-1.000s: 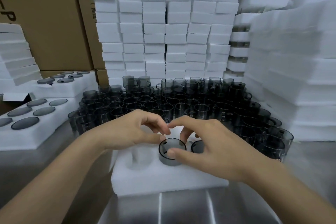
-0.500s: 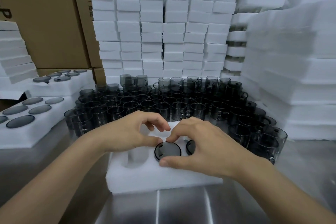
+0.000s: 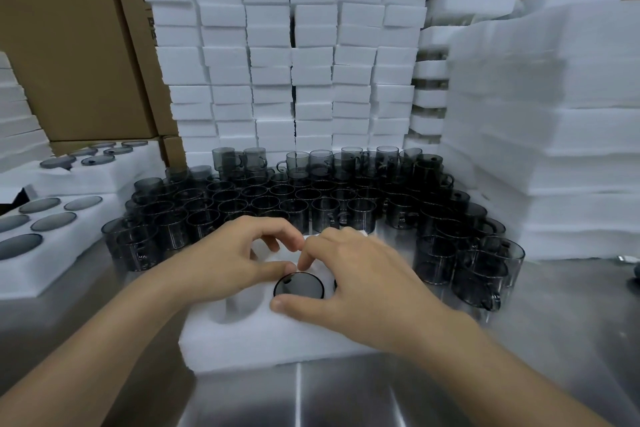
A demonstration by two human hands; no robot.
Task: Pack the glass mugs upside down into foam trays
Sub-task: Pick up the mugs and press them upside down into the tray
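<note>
Item: one smoked-glass mug [image 3: 298, 285], upside down, sunk flush in a pocket of the foam tray [image 3: 263, 340], toward the counter's [image 3: 346, 399] near edge.
Right hand [image 3: 363, 284]: thumb and forefinger pinch its base.
Left hand [image 3: 221, 263]: fingers curled, thumb at the far rim; grip cannot be told.
Handling, by judgement: light, rigid, slick, breakable; hold by the wall, not the handle.
Stock: loose mugs [image 3: 277, 204] behind.

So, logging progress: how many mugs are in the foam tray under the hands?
2. The first mug sits base-up in the foam tray, between the left hand and right hand; the second mug is just right of it, mostly under the right hand. Others may be hidden.
</note>
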